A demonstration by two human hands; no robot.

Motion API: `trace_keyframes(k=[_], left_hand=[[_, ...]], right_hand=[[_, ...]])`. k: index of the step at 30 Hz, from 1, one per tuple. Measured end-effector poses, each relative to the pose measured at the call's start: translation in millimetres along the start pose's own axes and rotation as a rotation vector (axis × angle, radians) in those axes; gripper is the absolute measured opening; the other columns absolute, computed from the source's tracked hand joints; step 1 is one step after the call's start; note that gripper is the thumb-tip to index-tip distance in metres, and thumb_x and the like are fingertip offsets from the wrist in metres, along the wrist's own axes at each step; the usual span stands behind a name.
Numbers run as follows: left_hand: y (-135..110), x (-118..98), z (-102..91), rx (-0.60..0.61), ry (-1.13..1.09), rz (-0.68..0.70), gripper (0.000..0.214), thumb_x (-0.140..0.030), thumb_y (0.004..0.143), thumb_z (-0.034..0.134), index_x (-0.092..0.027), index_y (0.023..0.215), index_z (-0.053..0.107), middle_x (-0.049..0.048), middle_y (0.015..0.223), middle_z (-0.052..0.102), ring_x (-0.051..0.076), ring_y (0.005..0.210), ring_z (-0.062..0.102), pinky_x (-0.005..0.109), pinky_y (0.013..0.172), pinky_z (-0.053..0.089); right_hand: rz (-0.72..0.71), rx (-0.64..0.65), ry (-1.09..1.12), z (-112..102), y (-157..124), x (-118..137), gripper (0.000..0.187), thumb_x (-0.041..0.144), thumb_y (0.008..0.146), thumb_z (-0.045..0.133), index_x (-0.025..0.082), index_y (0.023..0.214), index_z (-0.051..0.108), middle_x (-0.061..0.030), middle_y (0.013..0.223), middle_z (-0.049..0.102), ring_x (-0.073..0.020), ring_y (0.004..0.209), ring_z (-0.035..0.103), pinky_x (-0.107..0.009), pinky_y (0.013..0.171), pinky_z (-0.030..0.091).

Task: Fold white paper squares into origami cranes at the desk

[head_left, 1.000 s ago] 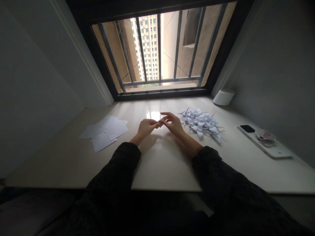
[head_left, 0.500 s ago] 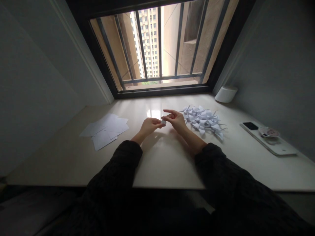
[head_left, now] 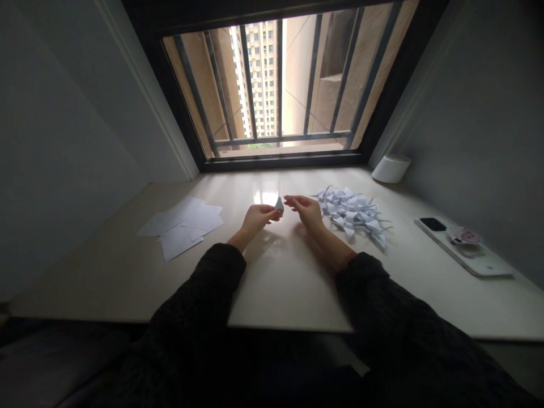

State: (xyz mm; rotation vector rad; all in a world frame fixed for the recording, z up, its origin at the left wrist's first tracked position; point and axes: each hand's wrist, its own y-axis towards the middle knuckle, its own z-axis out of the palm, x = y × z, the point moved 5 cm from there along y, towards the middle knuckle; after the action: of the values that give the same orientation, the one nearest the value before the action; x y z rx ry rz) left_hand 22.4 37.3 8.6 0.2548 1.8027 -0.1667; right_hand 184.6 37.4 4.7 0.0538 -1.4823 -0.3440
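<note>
A small folded piece of white paper [head_left: 279, 204] stands up as a pointed tip from the fingers of my left hand [head_left: 255, 220], which pinches it at its base. My right hand [head_left: 306, 211] is just to the right, its extended fingertips close to the paper and apparently not touching it. Nothing shows in its fingers. Beyond my right hand lies a heap of folded white paper cranes [head_left: 351, 212]. Left of my left hand lie several loose white paper sheets [head_left: 182, 226].
A pale glossy desk [head_left: 280, 283] runs beneath a barred window [head_left: 276, 85]. A phone in a white case [head_left: 463, 249] lies at the right, with a white cylindrical object [head_left: 391, 169] in the back right corner. Walls close both sides.
The small paper now stands upright as a point in my left fingers. My right fingers have separated from it and moved slightly right.
</note>
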Motion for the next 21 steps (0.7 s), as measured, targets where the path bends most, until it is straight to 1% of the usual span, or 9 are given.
trace_keyframes(k=[5,11,16,19,21], left_hand=[[0.0,0.4,3.0,0.024,0.01,0.02,0.035,-0.048,0.069,0.072,-0.015,0.082,0.075,0.0093,0.081,0.074,0.017,0.074,0.068,0.024,0.06,0.044],[-1.2,-2.0,3.9,0.026,0.007,0.024,0.035,-0.047,0.069,0.071,-0.015,0.083,0.075,0.009,0.081,0.074,0.017,0.074,0.068,0.024,0.06,0.044],[-1.8,-2.2,3.7,0.025,0.015,0.021,0.036,-0.047,0.069,0.072,-0.014,0.083,0.074,0.0098,0.079,0.074,0.018,0.073,0.068,0.024,0.06,0.045],[-2.4,-2.5,4.1,0.026,0.018,0.022,0.038,-0.048,0.067,0.073,-0.014,0.083,0.075,0.0097,0.079,0.074,0.018,0.074,0.068,0.025,0.06,0.045],[-3.1,-3.1,4.8,0.028,0.021,0.023,0.039,-0.049,0.066,0.074,-0.014,0.083,0.075,0.0097,0.079,0.074,0.018,0.074,0.068,0.025,0.06,0.045]], right_hand=[[-0.002,0.021,-0.037,1.4,-0.7,0.5,0.035,0.05,0.061,0.077,0.021,0.08,0.076,-0.0058,0.083,0.076,-0.023,0.085,0.068,-0.035,0.075,0.052],[-0.025,0.001,-0.056,0.7,-1.8,1.6,0.033,0.05,0.064,0.076,0.019,0.076,0.076,-0.0059,0.077,0.075,-0.021,0.077,0.068,-0.033,0.072,0.05],[-0.031,-0.007,-0.053,-0.4,-1.8,3.1,0.033,0.048,0.066,0.075,0.019,0.08,0.076,-0.007,0.08,0.075,-0.0222,0.081,0.068,-0.034,0.074,0.05],[-0.034,-0.007,-0.088,-0.7,-1.3,2.4,0.033,0.049,0.065,0.075,0.02,0.08,0.076,-0.0066,0.082,0.075,-0.0235,0.084,0.068,-0.035,0.076,0.05],[-0.048,-0.009,-0.116,-0.5,-1.2,2.0,0.032,0.049,0.066,0.074,0.02,0.08,0.076,-0.0062,0.082,0.075,-0.0232,0.082,0.068,-0.034,0.074,0.05]])
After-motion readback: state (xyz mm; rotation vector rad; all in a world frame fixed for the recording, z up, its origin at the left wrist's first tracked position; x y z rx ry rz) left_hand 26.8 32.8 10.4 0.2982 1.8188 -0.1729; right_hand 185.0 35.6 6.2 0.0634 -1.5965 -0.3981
